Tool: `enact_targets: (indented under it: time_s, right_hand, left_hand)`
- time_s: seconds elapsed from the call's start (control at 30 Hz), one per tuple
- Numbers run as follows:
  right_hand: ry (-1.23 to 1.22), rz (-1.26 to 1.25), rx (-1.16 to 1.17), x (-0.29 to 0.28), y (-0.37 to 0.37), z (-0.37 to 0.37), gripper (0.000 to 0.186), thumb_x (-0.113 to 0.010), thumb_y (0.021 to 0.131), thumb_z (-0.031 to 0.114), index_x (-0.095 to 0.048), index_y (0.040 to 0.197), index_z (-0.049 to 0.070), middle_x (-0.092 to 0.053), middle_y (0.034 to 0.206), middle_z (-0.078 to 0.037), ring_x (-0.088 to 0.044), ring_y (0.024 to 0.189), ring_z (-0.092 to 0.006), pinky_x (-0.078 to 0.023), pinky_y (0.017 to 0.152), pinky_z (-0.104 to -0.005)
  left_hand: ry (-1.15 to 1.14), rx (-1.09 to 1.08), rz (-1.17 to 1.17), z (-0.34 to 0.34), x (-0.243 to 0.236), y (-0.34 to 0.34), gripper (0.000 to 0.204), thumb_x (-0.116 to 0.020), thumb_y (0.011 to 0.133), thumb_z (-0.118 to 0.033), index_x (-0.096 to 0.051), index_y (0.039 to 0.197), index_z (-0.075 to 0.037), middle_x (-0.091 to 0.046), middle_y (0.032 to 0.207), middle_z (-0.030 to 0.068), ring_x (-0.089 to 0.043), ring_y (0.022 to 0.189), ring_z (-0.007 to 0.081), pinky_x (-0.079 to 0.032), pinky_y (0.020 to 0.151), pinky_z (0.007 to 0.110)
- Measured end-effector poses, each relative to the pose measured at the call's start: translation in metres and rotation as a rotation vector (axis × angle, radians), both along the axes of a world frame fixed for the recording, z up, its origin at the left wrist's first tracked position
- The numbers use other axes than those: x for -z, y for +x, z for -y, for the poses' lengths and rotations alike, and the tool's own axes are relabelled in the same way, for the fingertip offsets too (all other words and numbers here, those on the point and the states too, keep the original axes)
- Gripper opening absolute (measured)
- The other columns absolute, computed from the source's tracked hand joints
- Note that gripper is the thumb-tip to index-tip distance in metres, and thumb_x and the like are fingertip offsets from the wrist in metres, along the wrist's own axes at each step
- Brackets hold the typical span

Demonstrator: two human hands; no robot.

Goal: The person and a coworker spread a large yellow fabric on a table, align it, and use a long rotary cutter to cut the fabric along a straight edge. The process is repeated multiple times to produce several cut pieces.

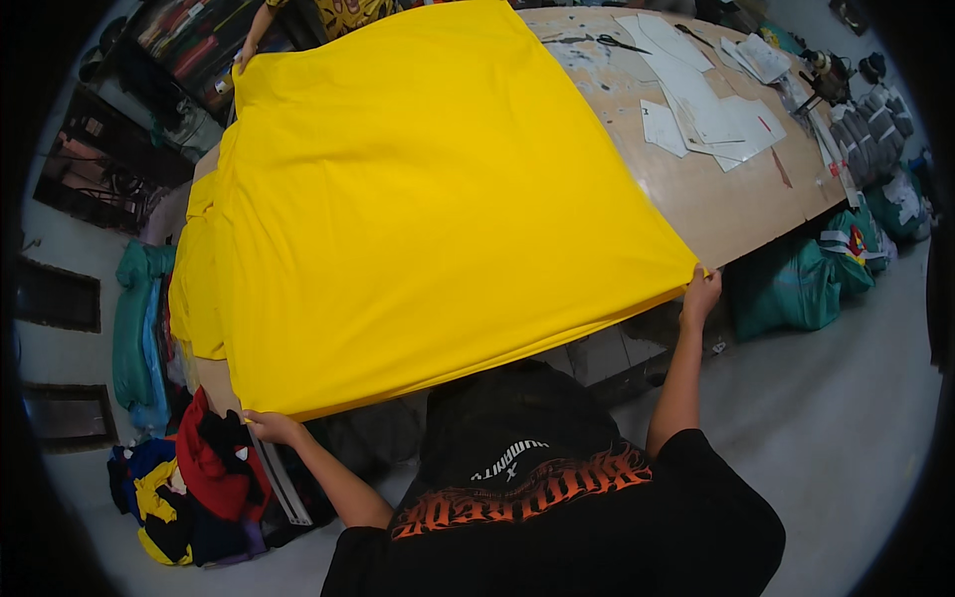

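Observation:
A wide sheet of yellow fabric (428, 209) stretches over the work table, its near edge pulled almost straight between my hands. My left hand (271, 428) pinches the near left corner, just off the table's edge. At the near right corner, my right hand (702, 296) grips the cloth with its fingers closed. Across the table a co-worker's hand (246, 55) holds the far left part of the same fabric. More yellow cloth (199, 274) lies bunched beneath its left side.
Paper pattern pieces (701, 114) and black scissors (624, 44) lie on the bare wooden table top (686, 199) to the right. Green sacks (791, 294) stand on the floor at right. A heap of coloured cloth (214, 468) sits at lower left, beside green rolls (134, 323).

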State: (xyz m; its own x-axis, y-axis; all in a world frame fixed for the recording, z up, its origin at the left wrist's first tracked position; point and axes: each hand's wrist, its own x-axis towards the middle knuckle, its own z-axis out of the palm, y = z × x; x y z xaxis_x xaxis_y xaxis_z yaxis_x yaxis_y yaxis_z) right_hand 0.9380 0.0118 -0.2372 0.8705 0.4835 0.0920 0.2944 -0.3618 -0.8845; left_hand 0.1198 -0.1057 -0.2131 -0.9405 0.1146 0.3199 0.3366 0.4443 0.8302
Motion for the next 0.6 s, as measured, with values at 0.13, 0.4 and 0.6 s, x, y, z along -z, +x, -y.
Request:
enact_targets:
  time_s: [0.13, 0.4, 0.6]
  right_hand:
    - [-0.051, 0.012, 0.014, -0.006, 0.003, 0.006, 0.02, -0.064, 0.095, 0.017, -0.06, 0.098, -0.002, -0.065, 0.089, -0.01, -0.061, 0.081, -0.0178, -0.048, 0.075, -0.0336]
    - [0.001, -0.061, -0.02, 0.024, 0.007, 0.009, 0.019, -0.064, 0.094, 0.016, -0.059, 0.096, -0.001, -0.066, 0.091, -0.012, -0.061, 0.085, -0.0174, -0.048, 0.079, -0.0318]
    - [-0.067, -0.055, -0.004, 0.023, 0.005, 0.005, 0.016, -0.064, 0.095, 0.015, -0.058, 0.097, 0.0, -0.064, 0.088, -0.01, -0.058, 0.081, -0.0168, -0.047, 0.075, -0.0316]
  left_hand:
    - [0.034, -0.004, 0.071, 0.02, 0.007, -0.003, 0.061, -0.039, 0.108, -0.039, -0.06, 0.12, 0.016, -0.067, 0.119, 0.0284, -0.067, 0.104, 0.0377, -0.051, 0.09, 0.041]
    - [-0.285, -0.051, 0.105, 0.032, 0.056, -0.025, 0.061, -0.04, 0.107, -0.041, -0.062, 0.122, 0.013, -0.067, 0.119, 0.028, -0.064, 0.111, 0.041, -0.049, 0.096, 0.042]
    - [-0.277, -0.009, 0.116, 0.031, 0.048, -0.032, 0.059, -0.042, 0.107, -0.04, -0.061, 0.123, 0.013, -0.068, 0.119, 0.027, -0.065, 0.108, 0.0394, -0.049, 0.094, 0.042]
